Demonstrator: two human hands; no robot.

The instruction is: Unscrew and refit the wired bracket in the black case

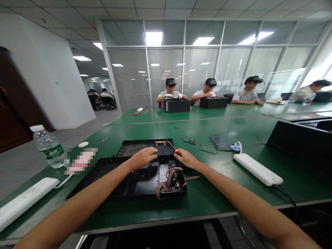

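Note:
A black plastic case (pixel 141 176) lies opened out on the green table, its flat lid part (pixel 135 148) behind the deeper tray. Multicoloured ribbon wires (pixel 166 186) loop out of the tray's right end. My left hand (pixel 145 156) is closed over the rim between the two parts, fingers bent and pressed against the case; its fingertips are partly hidden. In my right hand (pixel 187 158) is a screwdriver (pixel 177 152) with an orange and black handle. Its thin shaft points away and left, toward the lid's far right corner, near a brass-coloured strip (pixel 160 142).
White power strips (pixel 258 169) lie on both sides. At the left stand a water bottle (pixel 49 147) and a blurred pink item (pixel 81 161). Dark scraps (pixel 188 140) lie behind the case. A large black housing (pixel 301 141) is at right. Several people sit across the table.

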